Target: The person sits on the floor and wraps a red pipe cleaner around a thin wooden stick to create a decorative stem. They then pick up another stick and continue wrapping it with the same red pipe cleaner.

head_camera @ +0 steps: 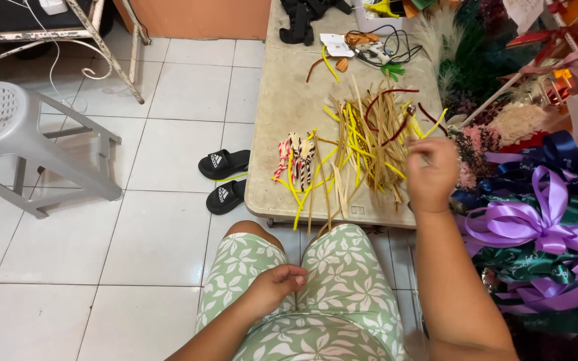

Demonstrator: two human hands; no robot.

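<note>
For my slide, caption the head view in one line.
Right hand reaches a pile of yellow and tan strips on a low table; left hand rests on lap.

Home craft or bouquet-making workspace, tiled room. Evidence: low beige table [282, 100] carrying a heap of yellow, tan and dark red pipe cleaners [362, 140]; glue gun with cord [369, 50]; purple ribbon bows [543, 224] and blue ribbon [556, 150] among wrapped dried flowers [516, 124]; white tile floor [168, 220]; 1 grey plastic stool [15, 134]; 2 black slide sandals [224, 177].
</note>
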